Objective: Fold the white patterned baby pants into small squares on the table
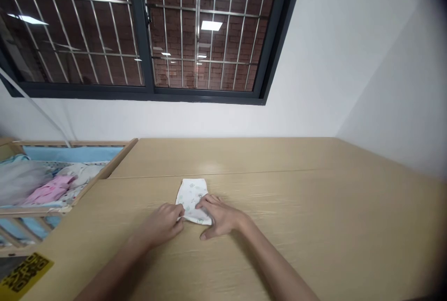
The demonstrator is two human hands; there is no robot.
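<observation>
A small white cloth item point(192, 196) with a faint green and grey print lies flat on the wooden tabletop point(279, 217). Its exact kind does not show. At its lower left corner, my left hand point(166, 222) is closed in a pinch on the edge. My right hand point(220, 217) rests over the right side of the cloth, thumb stretched apart from the fingers and fingertips touching the fabric. Part of the right edge is hidden under those fingers.
To the left stands a wooden crib point(104, 170) with blue lining, holding pink clothing point(52, 189) and a pale translucent bundle point(23, 180). A yellow-and-black printed label point(26, 275) is at the lower left. Behind the table are a white wall point(209, 119) and a barred window point(150, 91).
</observation>
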